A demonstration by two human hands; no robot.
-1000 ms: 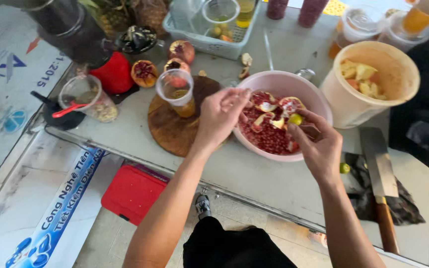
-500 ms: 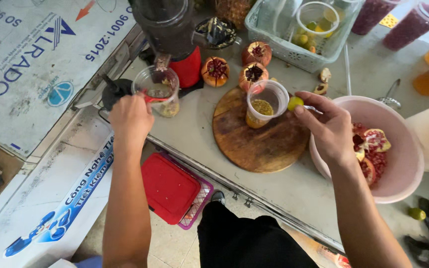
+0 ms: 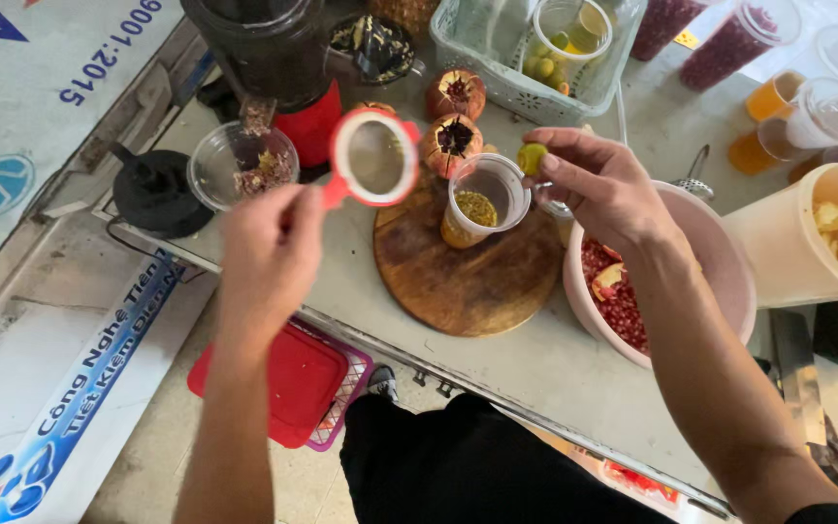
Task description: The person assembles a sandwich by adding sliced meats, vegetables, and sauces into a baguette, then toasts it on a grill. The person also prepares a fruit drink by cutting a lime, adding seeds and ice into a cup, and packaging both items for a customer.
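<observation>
Soft, even daylight, bright with no hard shadows; the pale bench [image 3: 574, 364] looks slightly washed out at upper right. Both hands are a little motion-blurred, and wide-angle distortion bends the frame edges

On your table sit a pink bowl [image 3: 729, 281] of pomegranate pieces, a round wooden board [image 3: 467, 281], two cut pomegranates [image 3: 453, 97] and a red-based blender [image 3: 273, 58]. A basket [image 3: 497, 49] stands behind, and a red tray [image 3: 288, 383] lies on the floor below.
</observation>
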